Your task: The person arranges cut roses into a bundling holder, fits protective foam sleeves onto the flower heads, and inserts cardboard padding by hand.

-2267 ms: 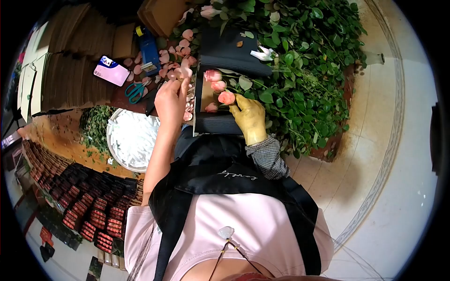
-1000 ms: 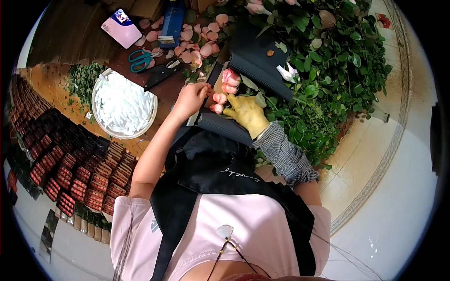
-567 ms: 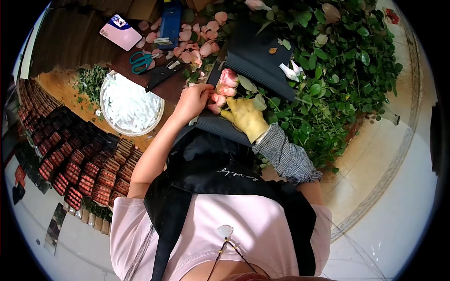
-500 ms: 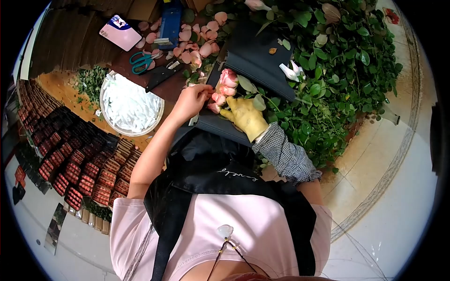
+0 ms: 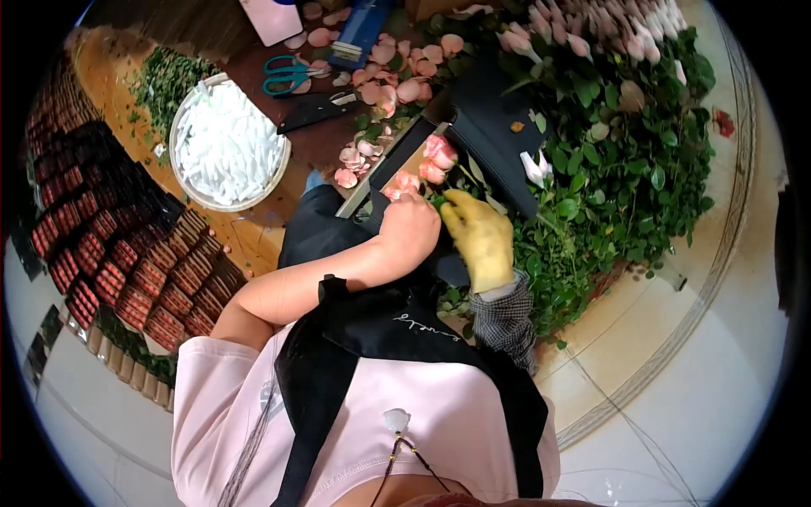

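Several pink roses (image 5: 439, 152) lie on a brown cardboard strip (image 5: 412, 166) within a dark, padded-looking holder (image 5: 490, 127). My bare left hand (image 5: 411, 226) is curled in at the lowest rose heads, its fingertips hidden behind the knuckles. Beside it on the right is my right hand (image 5: 481, 237), in a yellow glove, with its fingers bent together toward the left hand. A bit of green shows between the two hands. What the gloved fingers hold is hidden. Rose leaves and stems stretch rightward just above the glove.
Teal scissors (image 5: 291, 76), a black knife-like tool (image 5: 319, 111), a blue tool (image 5: 359, 35) and loose petals (image 5: 389, 93) lie beyond the holder. A round tub of white tubes (image 5: 228, 144) stands left. Leafy rose stems (image 5: 608, 186) are heaped right.
My left hand has moved right and toward my body, from the roses' left side to their lower end. My gloved hand has shifted slightly right. The view has turned.
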A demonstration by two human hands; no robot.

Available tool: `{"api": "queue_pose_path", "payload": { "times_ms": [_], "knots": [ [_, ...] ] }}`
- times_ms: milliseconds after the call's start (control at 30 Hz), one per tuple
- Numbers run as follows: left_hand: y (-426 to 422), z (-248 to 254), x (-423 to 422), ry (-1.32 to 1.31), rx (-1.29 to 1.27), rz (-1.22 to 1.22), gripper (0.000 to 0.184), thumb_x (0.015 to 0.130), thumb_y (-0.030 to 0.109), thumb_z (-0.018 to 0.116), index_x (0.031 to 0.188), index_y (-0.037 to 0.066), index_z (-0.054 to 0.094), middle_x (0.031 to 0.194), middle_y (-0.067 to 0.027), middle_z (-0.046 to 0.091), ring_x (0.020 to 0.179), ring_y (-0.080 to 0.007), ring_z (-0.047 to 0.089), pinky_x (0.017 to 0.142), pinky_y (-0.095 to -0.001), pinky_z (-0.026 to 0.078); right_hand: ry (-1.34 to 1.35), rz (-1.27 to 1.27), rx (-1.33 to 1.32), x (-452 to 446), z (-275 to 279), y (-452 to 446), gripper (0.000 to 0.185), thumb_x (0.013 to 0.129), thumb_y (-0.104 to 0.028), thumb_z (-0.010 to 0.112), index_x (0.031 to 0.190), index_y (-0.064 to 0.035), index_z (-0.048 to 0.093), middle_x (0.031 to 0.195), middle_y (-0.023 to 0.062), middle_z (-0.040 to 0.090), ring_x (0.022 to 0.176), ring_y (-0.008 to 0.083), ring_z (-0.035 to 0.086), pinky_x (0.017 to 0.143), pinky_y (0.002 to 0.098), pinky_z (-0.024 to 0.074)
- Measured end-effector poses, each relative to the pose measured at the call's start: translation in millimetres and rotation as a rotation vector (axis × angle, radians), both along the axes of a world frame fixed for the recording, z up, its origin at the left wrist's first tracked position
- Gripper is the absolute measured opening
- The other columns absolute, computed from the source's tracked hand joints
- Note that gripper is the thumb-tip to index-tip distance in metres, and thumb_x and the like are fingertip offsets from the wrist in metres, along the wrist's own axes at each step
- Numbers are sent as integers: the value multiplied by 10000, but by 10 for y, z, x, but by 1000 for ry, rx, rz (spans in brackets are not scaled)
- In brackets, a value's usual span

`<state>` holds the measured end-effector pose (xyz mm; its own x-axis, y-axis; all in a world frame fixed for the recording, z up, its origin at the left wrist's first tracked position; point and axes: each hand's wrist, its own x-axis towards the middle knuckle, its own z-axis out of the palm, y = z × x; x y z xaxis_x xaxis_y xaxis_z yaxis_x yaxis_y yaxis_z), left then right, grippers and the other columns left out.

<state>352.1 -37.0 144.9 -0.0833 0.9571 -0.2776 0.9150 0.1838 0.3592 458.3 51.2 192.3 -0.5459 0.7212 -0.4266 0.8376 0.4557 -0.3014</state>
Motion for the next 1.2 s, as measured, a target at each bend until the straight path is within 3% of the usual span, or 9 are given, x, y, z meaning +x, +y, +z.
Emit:
{"api": "queue_pose_path", "payload": {
  "times_ms": [167,233,367,533,667,700,1000,1100,1200],
  "knots": [
    [-12,-6,-16,-46,-27,-82,200,772,149,600,800,-13,713,862,-188,677,752,-267,678,563,-339,551,-66,-88,19,-60,-653,52,258,891,-308,713,1043,-100,705,837,127,714,744,289,695,655,404,536],
    [27,44,-52,-91,-85,-102,207,779,151,595,812,-17,711,910,-202,671,770,-272,672,586,-346,551,281,-71,34,-134,-772,8,273,899,-356,679,834,-91,667,728,182,672,651,368,662,601,470,521],
    [76,-9,-50,122,268,-5,249,810,156,576,889,-42,706,1118,-279,626,847,-300,652,686,-365,552,301,11,18,-21,-810,34,191,912,-261,661,979,-85,691,833,181,699,750,360,681,672,444,538],
    [56,-74,46,14,113,-26,303,835,153,561,987,-77,686,1264,-346,550,887,-333,643,745,-376,551,177,-26,-50,48,-543,7,304,979,-222,565,1249,-90,612,1063,191,708,966,329,686,820,415,539],
    [76,-18,33,6,2,-55,307,831,141,569,1008,-86,677,1285,-347,543,877,-331,651,725,-371,563,-164,-205,134,-194,-381,57,292,969,-324,557,1111,-85,645,943,208,710,832,357,691,716,480,537],
    [75,-27,32,6,6,-64,307,831,141,569,1008,-86,677,1285,-347,543,877,-331,651,725,-371,563,71,-113,149,96,-881,75,290,979,-327,547,1104,-80,632,954,231,701,849,388,686,716,499,534],
    [297,-173,-669,-664,101,81,212,822,148,674,970,-2,653,803,-182,661,748,-361,682,682,-462,549,222,-128,-7,97,-832,63,259,902,-213,689,1100,-59,626,934,172,697,846,358,676,745,456,535],
    [454,-183,-895,-470,276,292,392,760,240,822,1053,15,692,1287,-236,544,1149,-394,548,944,-464,476,201,-66,73,132,-884,35,328,879,-213,716,1152,-53,629,926,168,683,837,359,664,740,442,546],
    [534,-761,-767,-700,220,288,498,729,297,860,1120,34,699,1461,-232,391,1323,-434,395,1077,-487,373,139,-82,68,106,-812,20,320,889,-224,703,1153,-55,639,942,163,698,857,349,671,747,440,546]
  ]
}}
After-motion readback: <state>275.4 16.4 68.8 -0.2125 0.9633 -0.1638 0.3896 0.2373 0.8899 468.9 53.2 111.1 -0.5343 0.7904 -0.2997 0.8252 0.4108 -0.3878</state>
